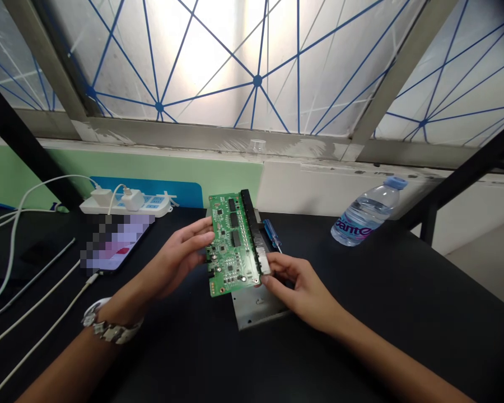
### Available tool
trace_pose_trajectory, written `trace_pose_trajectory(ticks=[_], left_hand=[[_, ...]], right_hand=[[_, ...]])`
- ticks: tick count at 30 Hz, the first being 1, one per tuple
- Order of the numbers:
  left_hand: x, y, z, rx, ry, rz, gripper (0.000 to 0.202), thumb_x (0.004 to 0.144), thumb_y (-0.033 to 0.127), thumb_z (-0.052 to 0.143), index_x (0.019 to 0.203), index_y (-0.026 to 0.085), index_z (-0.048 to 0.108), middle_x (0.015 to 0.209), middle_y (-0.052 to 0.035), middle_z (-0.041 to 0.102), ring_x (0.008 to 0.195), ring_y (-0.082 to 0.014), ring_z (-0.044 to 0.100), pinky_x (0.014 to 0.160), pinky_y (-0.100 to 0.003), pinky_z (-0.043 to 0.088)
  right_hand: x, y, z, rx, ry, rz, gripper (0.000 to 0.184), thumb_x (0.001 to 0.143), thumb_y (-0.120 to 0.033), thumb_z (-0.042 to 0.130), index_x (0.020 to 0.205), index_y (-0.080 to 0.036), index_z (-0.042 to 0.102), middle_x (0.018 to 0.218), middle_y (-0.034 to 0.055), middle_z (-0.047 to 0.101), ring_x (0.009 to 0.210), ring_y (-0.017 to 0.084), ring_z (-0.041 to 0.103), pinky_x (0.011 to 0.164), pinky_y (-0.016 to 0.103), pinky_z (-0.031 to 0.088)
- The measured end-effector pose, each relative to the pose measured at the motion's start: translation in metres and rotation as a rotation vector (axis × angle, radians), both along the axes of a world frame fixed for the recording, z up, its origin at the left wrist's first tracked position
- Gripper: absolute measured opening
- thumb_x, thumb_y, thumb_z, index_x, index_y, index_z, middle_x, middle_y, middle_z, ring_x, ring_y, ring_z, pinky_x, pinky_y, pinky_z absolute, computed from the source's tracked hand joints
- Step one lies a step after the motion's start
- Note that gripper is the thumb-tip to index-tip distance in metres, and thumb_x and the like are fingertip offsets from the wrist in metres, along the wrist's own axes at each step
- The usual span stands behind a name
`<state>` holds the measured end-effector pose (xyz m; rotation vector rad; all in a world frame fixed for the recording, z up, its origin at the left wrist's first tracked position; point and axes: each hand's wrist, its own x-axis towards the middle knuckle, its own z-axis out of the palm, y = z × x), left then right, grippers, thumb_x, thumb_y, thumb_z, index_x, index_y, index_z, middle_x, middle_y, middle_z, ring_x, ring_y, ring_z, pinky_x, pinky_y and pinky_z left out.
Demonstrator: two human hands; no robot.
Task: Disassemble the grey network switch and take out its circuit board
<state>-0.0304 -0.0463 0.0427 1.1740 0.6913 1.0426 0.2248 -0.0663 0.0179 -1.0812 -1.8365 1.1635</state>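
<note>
A green circuit board [224, 257] is held up and tilted between my two hands, with a long black connector strip [252, 224] along its right side. My left hand [189, 249] grips the board's left edge, thumb in front and fingers partly behind. At the lower right corner, my right hand [292, 282] pinches the board by the pale end of the strip. Beneath it lies a grey metal plate [252, 313] with small holes, partly covered by the board and my right hand. A screwdriver with a blue handle [272, 234] rests just behind my right hand.
To the left, a phone [124, 246] lies plugged into a white cable [73, 305]. Behind it, a white power strip [151, 206] carries two chargers. A water bottle [367, 212] leans at the back right of the black table [395, 313]. A clear cup [257, 146] stands on the window ledge.
</note>
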Motion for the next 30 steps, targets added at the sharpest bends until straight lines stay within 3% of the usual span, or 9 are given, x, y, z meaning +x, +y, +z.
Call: trace_pose_trajectory(ticks=[5,11,14,21,25,30], left_hand=[[0.002,-0.001,-0.002,-0.002,-0.054,-0.033,0.048,0.094,0.032,0.065,0.141,0.024,0.064,0.143,-0.0132,0.063,0.124,-0.035,0.062,0.094,-0.042,0.054],[0.008,-0.004,-0.005,-0.021,-0.044,-0.033,0.049,0.096,0.03,0.067,0.144,0.028,0.06,0.147,-0.0117,0.059,0.123,-0.0335,0.062,0.084,-0.037,0.056],[0.012,-0.005,-0.011,0.005,-0.077,-0.03,0.052,0.097,0.032,0.066,0.148,0.03,0.055,0.145,-0.0108,0.06,0.124,-0.0312,0.062,0.091,-0.038,0.054],[0.026,-0.013,-0.029,0.003,-0.136,-0.125,0.066,0.082,0.06,0.077,0.135,0.022,0.064,0.132,-0.0153,0.068,0.121,-0.036,0.065,0.105,-0.049,0.049],[0.035,-0.017,-0.031,0.048,-0.133,-0.155,0.065,0.083,0.061,0.075,0.134,0.021,0.065,0.138,-0.0176,0.066,0.121,-0.039,0.066,0.104,-0.052,0.05],[0.036,-0.016,-0.032,0.075,-0.109,-0.105,0.061,0.084,0.06,0.072,0.128,0.018,0.068,0.136,-0.0186,0.067,0.123,-0.0413,0.064,0.099,-0.052,0.054]], right_hand=[[0.0,0.001,0.005,-0.073,-0.015,0.01,0.022,0.09,-0.036,0.069,0.082,-0.019,0.058,0.07,0.0011,0.069,0.072,0.018,0.064,0.072,0.032,0.049],[0.001,0.0,0.003,-0.069,-0.03,0.0,0.03,0.097,-0.047,0.063,0.089,-0.018,0.063,0.065,0.0012,0.067,0.065,0.018,0.064,0.061,0.029,0.049],[0.003,-0.001,0.002,-0.059,-0.031,0.015,0.032,0.096,-0.05,0.064,0.089,-0.019,0.064,0.065,-0.0001,0.064,0.063,0.017,0.063,0.056,0.026,0.046],[0.002,-0.005,0.004,0.08,-0.224,0.067,0.023,0.102,-0.04,0.054,0.095,-0.021,0.064,0.063,-0.0039,0.054,0.057,0.013,0.048,0.056,0.025,0.037],[-0.001,-0.007,0.005,0.14,-0.357,0.069,0.022,0.103,-0.035,0.05,0.092,-0.022,0.064,0.065,-0.0034,0.057,0.056,0.013,0.045,0.059,0.027,0.034],[-0.004,-0.01,0.002,0.144,-0.32,0.04,0.014,0.098,-0.031,0.057,0.096,-0.023,0.069,0.074,-0.0018,0.067,0.054,0.012,0.05,0.059,0.027,0.037]])
